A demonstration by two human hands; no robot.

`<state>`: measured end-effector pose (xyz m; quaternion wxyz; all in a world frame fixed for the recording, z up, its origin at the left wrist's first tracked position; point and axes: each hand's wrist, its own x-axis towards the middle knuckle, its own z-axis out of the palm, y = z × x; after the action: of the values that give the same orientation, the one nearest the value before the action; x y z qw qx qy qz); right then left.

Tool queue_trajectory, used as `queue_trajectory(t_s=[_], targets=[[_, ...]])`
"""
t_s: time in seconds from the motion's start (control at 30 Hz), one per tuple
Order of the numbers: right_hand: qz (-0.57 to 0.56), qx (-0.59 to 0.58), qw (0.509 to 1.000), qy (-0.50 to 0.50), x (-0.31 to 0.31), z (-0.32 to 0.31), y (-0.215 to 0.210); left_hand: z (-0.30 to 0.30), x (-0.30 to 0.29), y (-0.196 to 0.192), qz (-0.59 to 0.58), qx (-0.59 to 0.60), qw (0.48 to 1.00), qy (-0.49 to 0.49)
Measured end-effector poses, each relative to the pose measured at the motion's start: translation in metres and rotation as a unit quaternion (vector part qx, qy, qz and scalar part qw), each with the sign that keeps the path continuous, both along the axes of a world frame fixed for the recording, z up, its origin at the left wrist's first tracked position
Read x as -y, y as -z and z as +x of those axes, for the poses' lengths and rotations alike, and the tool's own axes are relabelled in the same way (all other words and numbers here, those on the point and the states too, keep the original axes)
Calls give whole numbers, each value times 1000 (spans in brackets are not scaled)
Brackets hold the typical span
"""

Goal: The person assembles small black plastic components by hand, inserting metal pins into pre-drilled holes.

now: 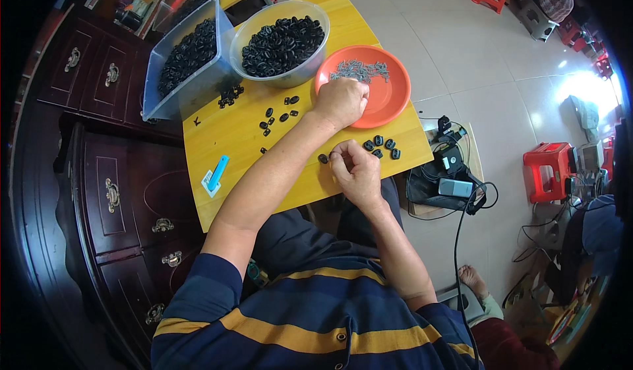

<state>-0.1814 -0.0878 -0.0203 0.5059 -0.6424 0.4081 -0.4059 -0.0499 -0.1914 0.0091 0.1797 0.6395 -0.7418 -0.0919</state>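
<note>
My left hand (pixel 341 101) reaches across the yellow table (pixel 303 188) with its fingers curled down over the near side of an orange plastic bowl (pixel 393 106). Small grey spring-like pieces (pixel 359 71) lie heaped in that bowl beside my fingertips. Closer to me, at the table's front edge, my right hand (pixel 357 171) is closed in a pinch, and whatever it holds is hidden. A black oval plastic piece (pixel 323 159) rests just left of it. To its right sits a loose group of black cord-lock-like pieces (pixel 378 141).
A clear round tub (pixel 319 55) of black oval parts and a blue-tinted bin (pixel 150 96) of black parts stand at the far left. Scattered black pieces (pixel 283 117) and a blue-handled scraper (pixel 216 173) lie on the table. Cables and a bag (pixel 428 192) are beyond its right edge.
</note>
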Motion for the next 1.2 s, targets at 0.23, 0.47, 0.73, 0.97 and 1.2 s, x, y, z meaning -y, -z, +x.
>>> queue_trajectory(t_s=[0.23,0.47,0.73,0.97,1.2], targets=[[8,-2,1000,-5,1,0,1,-4,5,4,13,42,999,-7],[-5,0,1000,3,3,2,1,-3,10,-2,30,80,996,8],[22,73,997,12,-1,-1,-1,2,4,9,47,30,998,10],[10,113,993,28,20,-14,-11,4,-16,-10,-82,-134,987,8],[35,116,989,88,81,-26,-37,3,-33,-55,-142,-258,955,23]])
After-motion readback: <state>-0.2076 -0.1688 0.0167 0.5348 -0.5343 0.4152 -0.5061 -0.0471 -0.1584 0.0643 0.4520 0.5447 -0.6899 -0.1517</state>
